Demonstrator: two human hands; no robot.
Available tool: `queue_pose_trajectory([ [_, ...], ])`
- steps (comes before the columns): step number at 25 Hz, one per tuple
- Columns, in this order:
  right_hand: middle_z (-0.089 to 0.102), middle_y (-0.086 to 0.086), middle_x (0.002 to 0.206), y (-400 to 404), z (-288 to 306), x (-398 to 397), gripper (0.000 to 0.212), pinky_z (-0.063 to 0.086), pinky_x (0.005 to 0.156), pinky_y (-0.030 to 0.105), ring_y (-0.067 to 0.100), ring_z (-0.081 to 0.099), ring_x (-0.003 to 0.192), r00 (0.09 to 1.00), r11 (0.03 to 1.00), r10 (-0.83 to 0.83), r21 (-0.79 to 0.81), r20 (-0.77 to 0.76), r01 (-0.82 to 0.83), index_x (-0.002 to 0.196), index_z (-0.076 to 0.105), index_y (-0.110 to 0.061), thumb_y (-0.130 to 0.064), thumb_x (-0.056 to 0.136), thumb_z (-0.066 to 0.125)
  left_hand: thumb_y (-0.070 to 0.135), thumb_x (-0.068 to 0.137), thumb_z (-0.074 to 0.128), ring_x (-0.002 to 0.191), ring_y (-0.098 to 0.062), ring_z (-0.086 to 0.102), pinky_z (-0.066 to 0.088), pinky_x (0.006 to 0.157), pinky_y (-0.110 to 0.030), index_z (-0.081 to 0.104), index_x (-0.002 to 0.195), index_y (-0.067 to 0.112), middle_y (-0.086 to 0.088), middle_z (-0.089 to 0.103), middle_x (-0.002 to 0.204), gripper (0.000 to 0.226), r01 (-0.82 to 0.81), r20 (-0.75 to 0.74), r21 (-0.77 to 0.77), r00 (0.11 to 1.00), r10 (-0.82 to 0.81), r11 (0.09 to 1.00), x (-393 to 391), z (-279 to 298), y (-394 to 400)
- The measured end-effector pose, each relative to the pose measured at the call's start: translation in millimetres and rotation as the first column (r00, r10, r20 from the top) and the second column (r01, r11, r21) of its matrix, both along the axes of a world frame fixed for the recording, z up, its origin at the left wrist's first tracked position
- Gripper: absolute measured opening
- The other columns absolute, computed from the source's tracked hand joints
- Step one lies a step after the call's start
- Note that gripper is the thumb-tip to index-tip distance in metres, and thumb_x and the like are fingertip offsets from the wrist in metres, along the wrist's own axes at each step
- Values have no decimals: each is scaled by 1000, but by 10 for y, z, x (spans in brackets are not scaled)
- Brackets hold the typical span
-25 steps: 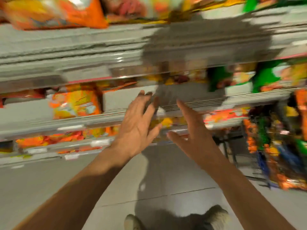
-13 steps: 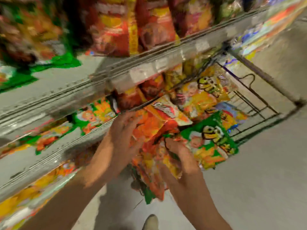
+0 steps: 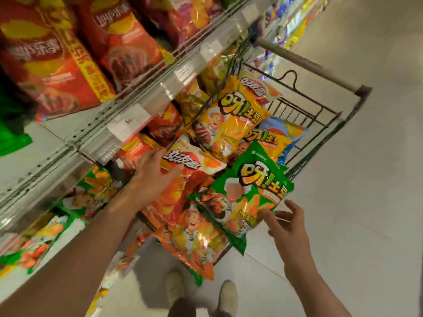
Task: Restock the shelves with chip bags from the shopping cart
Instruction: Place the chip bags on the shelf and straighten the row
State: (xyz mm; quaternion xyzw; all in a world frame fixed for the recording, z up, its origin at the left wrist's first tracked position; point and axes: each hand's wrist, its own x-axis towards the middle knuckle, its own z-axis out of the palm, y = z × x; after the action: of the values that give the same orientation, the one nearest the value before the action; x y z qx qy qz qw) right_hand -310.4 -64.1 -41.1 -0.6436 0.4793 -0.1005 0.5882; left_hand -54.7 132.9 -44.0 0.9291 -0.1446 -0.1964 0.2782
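Here the shopping cart (image 3: 320,115) stands beside the shelves (image 3: 128,110), heaped with chip bags; the left hand (image 3: 153,179) lies on the red-and-white bag (image 3: 190,163) near the top of the heap, its fingers around the bag's upper left edge and the thumb laid across its face; the right hand (image 3: 286,223) is at the lower right corner of the green bag (image 3: 247,193), fingers spread and loosely bent, the fingertips (image 3: 263,213) touching the bag's bottom edge without clamping it; an orange bag (image 3: 192,239) lies under both, hanging over the cart's near rim.
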Motion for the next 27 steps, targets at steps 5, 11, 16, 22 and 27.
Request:
queue_pose_trajectory([
  [5, 73, 2, 118, 166, -125, 141, 73, 55, 84, 41, 21, 73, 102, 995, 922, -92, 382, 41, 69, 137, 49, -25, -48, 74, 78, 68, 74, 75, 132, -24, 52, 44, 112, -45, 39, 151, 28, -3, 52, 148, 94, 57, -345, -66, 936, -77, 996, 357, -98, 189],
  [11, 77, 4, 111, 346, -88, 365, 46, 55, 85, 45, 25, 75, 96, 991, 911, -127, 400, 51, 97, 124, 64, -20, -37, 82, 73, 48, 74, 87, 133, -24, 51, 44, 108, -37, 36, 153, 24, -4, 48, 152, 98, 111, -418, -55, 900, -124, 992, 499, -166, 352],
  [16, 78, 6, 106, 353, 16, 310, 40, 55, 71, 37, 25, 77, 87, 980, 939, -168, 320, 105, 127, 120, 63, -13, -29, 84, 74, 39, 75, 88, 103, -7, 58, 45, 77, -20, 48, 147, 15, -4, 59, 136, 86, 38, -367, -155, 926, -94, 987, 481, -40, 333],
  [22, 78, 5, 107, 160, 241, 198, 37, 59, 64, 28, 27, 77, 91, 974, 960, -36, 278, 223, -28, 118, 64, -17, -31, 85, 73, 37, 76, 87, 115, -20, 61, 55, 96, -42, 59, 136, 19, -2, 61, 132, 68, -13, -278, -234, 959, -54, 972, 244, 190, 293],
  [27, 77, 4, 110, -95, 370, 131, 38, 60, 60, 25, 22, 77, 90, 949, 944, 52, 295, 311, -149, 122, 64, -15, -21, 86, 74, 38, 80, 83, 115, -30, 60, 47, 97, -40, 67, 123, 9, -15, 64, 122, 54, 77, 73, -178, 995, -65, 981, -156, 563, 306],
])
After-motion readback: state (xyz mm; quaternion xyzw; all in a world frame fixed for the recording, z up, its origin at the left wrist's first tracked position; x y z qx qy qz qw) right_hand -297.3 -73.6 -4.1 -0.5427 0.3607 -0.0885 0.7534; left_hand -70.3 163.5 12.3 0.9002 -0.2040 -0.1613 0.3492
